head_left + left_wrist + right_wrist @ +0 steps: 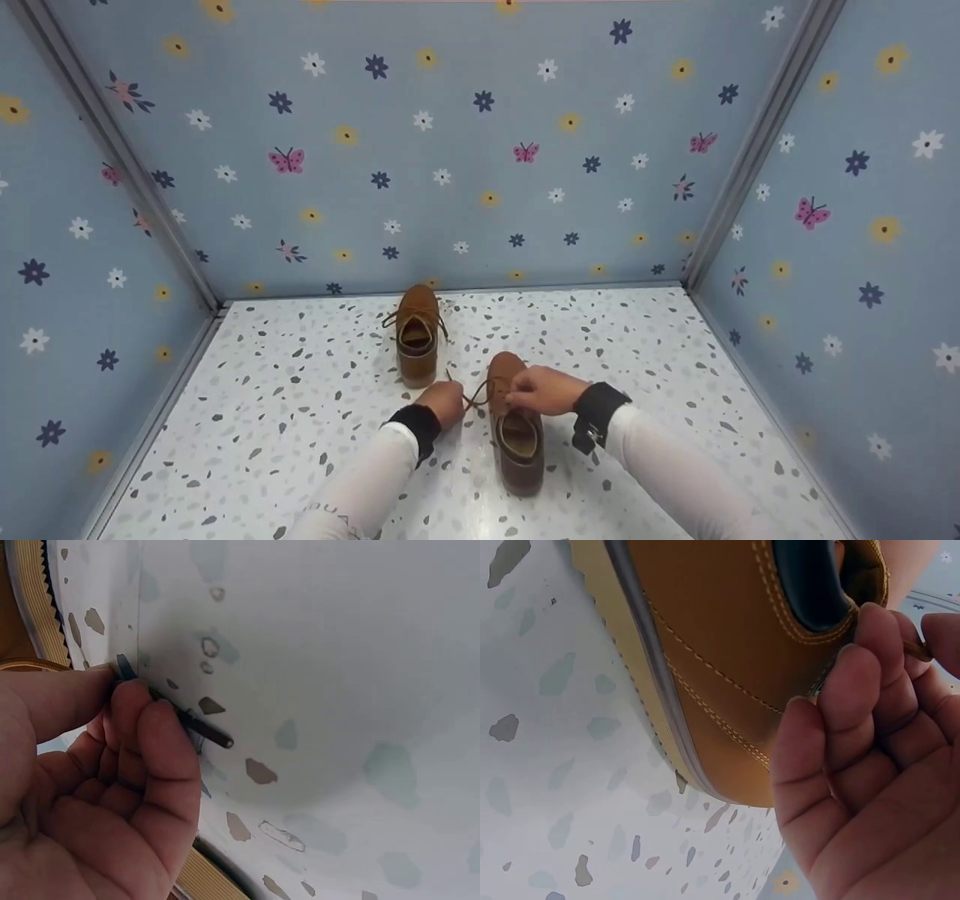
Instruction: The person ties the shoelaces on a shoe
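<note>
A brown lace-up shoe (pixel 521 474) stands on the floor, toe pointing away from me, between my two hands. My left hand (pixel 444 403) is to the left of it and pinches a shoelace (pixel 210 733) between thumb and fingers; the lace's dark tip sticks out past the fingertips. From that hand the lace runs across to the shoe's eyelets. Over the shoe's front opening, my right hand (pixel 551 390) pinches another piece of lace (pixel 916 651) between thumb and fingertips. In the right wrist view its other fingers overlap the shoe's side (pixel 705 637), with stitching and a pale ridged sole.
A second brown shoe (pixel 417 366), its laces hanging loose to both sides, stands farther back on the left, close to the rear wall (pixel 450 202). Flower-patterned panels enclose the speckled white floor (pixel 300 420) at the back, left and right.
</note>
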The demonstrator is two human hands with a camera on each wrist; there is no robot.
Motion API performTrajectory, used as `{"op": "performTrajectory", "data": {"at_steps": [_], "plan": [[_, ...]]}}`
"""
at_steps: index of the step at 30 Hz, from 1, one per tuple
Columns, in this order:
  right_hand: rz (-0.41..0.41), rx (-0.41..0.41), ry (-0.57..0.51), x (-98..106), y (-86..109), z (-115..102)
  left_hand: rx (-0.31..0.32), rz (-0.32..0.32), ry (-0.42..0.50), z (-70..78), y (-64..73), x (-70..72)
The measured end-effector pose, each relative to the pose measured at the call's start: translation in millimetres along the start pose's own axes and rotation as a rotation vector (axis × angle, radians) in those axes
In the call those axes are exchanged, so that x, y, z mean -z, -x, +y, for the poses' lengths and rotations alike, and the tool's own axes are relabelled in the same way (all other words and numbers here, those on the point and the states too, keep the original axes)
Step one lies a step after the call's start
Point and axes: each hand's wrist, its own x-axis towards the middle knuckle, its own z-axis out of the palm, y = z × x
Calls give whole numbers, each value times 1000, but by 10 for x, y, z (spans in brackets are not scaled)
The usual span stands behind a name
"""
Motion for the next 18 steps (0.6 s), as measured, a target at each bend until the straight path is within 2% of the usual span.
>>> {"op": "performTrajectory", "data": {"at_steps": [6,11,15,18], "plan": [[20,-10,-8,-8,3,-13,-30,43,-23,-45,28,-49],[75,-33,-22,-1,9,-18,-66,75,-2,-81,41,-68],[131,-42,-28,-6,1,-31,-64,84,53,-130,58,-65],[159,-42,-32,-14,-7,-42,-53,84,132,-168,93,-45]]}}
